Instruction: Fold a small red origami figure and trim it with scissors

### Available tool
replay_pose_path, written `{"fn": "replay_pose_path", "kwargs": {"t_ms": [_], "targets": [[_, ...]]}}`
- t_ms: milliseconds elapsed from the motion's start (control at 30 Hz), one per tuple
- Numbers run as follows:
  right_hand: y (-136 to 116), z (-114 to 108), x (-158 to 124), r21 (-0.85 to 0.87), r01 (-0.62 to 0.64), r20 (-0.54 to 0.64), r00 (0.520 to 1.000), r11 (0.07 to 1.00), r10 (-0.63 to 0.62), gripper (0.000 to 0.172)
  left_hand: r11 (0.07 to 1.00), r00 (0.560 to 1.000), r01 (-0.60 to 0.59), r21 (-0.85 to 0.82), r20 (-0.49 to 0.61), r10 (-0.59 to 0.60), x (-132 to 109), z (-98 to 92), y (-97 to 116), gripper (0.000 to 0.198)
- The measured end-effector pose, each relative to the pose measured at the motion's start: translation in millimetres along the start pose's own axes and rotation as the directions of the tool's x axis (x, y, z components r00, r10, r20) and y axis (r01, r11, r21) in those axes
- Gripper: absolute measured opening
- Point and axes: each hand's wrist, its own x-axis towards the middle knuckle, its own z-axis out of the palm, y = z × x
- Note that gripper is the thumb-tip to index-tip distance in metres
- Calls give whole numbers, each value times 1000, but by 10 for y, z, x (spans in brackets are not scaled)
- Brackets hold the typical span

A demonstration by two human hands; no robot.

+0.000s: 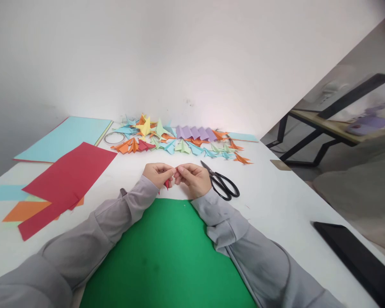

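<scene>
My left hand and my right hand meet at the fingertips above the far edge of a green sheet. Both are closed in a pinch. A small piece of red folded paper hangs below my left fingers, and a bit of red shows between the two thumbs. Most of that piece is hidden by the fingers. Just right of my right hand lies a pair of black-handled scissors, its blades towards the wall.
Folded paper pieces in several colours lie along the wall. On the left are red paper, a light blue sheet and orange strips. A thin wire ring is at the back. A dark flat device lies at the right edge.
</scene>
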Motion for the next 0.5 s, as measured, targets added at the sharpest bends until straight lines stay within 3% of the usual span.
{"fn": "replay_pose_path", "kwargs": {"t_ms": [500], "targets": [[2,15,12,-35,-16,-16,1000,999,15,31,999,999,32,-16,12,-31,16,-2,-23,18]]}}
